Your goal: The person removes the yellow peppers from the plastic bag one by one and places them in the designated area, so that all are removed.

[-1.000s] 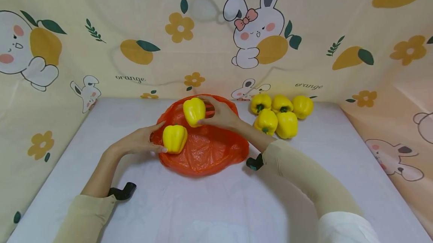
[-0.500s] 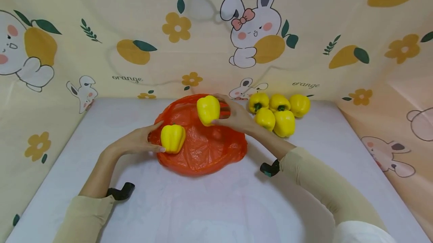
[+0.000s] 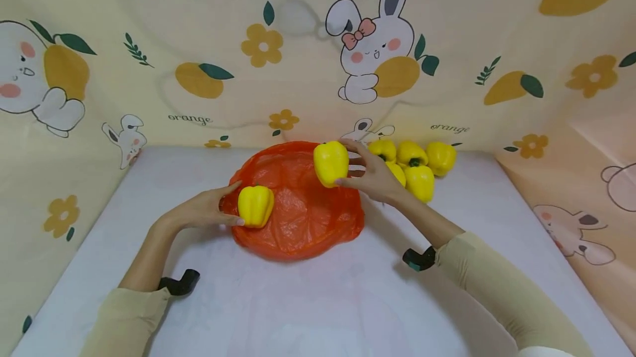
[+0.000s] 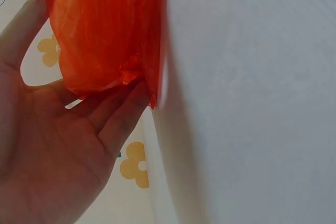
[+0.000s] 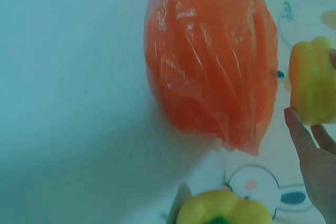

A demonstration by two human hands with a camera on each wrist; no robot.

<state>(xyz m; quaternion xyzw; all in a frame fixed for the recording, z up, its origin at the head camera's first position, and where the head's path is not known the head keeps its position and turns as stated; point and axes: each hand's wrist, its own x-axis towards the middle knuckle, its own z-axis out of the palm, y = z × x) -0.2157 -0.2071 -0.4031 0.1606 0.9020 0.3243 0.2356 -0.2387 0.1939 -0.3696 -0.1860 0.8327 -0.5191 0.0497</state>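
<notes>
My left hand [image 3: 201, 209] is at the left side of a red plastic bag [image 3: 298, 224], its fingers curled round the bag's outside, as the left wrist view shows the bag [image 4: 105, 30] against them. Close to its fingertips, a yellow bell pepper [image 3: 255, 206] sits at the bag's left part. My right hand [image 3: 370, 175] holds another yellow bell pepper [image 3: 330, 164] between thumb and fingers, raised over the bag's back right side. The right wrist view has this held pepper [image 5: 312, 82] beside the bag, apart from it.
Several yellow bell peppers [image 3: 419, 182] are grouped at the table's back right, partly behind my right hand. A patterned cloth [image 3: 298, 81] hangs behind the white table [image 3: 308, 307]. Each wrist wears a black mount [image 3: 419, 258].
My right hand has moved right with its bell pepper, from above the bag's middle to its right side, nearer the group. The left hand and its nearby pepper have stayed put.
</notes>
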